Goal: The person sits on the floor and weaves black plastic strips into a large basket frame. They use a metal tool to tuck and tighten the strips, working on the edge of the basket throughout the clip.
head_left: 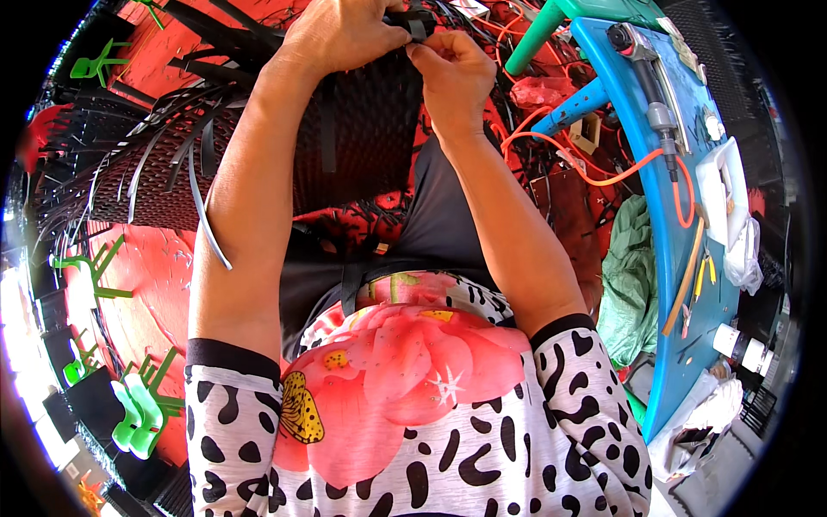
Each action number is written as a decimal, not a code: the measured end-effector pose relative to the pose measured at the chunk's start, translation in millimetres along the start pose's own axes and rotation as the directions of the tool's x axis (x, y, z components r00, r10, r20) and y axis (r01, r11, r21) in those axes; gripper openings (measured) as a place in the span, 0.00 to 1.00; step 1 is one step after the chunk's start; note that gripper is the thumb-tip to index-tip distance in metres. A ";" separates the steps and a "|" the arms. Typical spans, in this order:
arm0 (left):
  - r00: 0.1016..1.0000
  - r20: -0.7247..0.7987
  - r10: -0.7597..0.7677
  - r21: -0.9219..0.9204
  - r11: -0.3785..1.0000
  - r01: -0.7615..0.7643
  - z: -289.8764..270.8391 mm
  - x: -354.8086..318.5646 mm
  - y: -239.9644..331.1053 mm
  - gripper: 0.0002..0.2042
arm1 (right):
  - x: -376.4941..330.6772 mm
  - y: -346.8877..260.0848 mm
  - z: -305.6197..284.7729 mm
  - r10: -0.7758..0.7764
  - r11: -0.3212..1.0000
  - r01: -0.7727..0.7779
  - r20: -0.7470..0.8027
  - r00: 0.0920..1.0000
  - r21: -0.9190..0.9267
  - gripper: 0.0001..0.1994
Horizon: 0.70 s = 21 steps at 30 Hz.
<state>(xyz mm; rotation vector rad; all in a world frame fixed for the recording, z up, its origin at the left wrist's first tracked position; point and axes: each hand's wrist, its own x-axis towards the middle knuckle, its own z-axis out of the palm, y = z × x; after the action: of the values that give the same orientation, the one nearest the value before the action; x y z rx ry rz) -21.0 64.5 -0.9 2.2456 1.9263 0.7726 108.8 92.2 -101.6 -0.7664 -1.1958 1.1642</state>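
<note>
Before me is a dark woven piece [357,129] of flat plastic strips, its long loose strip ends [168,129] fanning out to the left. At its upper edge my left hand [349,34] is closed, thumb bent toward a dark flat strip [419,29]; its fingers are partly cut off by the top of the picture. Close beside it on the right, my right hand [455,76] pinches at the same strip between thumb and curled forefinger. The two thumbs nearly meet. What exactly lies under the fingertips is hard to make out.
At right stands a blue table [637,129] with an air tool [646,82], an orange hose [603,183], a wooden stick [685,276] and a white tray [722,194]. A green sack [631,280] hangs beside it. Strip scraps litter the red floor [142,297]; green chairs [142,414] stand left.
</note>
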 end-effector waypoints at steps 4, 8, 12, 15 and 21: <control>1.000 0.000 0.002 -0.012 1.000 -0.002 -2.2 -3.0 4.2 0.11 | 0.7 15.4 0.2 -0.267 0.957 0.263 -0.015 0.964 -0.121 0.07; 1.000 -0.017 0.023 -0.023 0.999 -0.023 -0.4 -3.8 3.0 0.11 | 1.5 19.0 3.6 -0.295 0.951 0.287 -0.062 0.953 -0.114 0.08; 0.999 -0.028 0.023 -0.010 1.000 -0.023 0.3 -6.0 2.0 0.11 | -2.6 7.5 6.2 -0.412 0.878 0.385 -0.041 0.910 -0.283 0.09; 0.999 -0.019 0.035 -0.001 0.999 -0.035 0.3 -6.8 1.1 0.11 | -1.3 3.0 4.6 -0.528 0.754 0.479 0.020 0.849 -0.450 0.09; 0.999 -0.013 0.041 0.001 0.999 -0.041 -3.1 -13.8 5.4 0.12 | -1.6 -1.3 -3.5 -0.598 0.634 0.544 0.097 0.796 -0.550 0.09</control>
<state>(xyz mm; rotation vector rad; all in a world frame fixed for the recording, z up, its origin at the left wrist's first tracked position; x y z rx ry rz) -18.5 49.6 -0.6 2.2931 1.8914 0.7933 112.6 90.7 -101.7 -0.7638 -1.5724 0.2238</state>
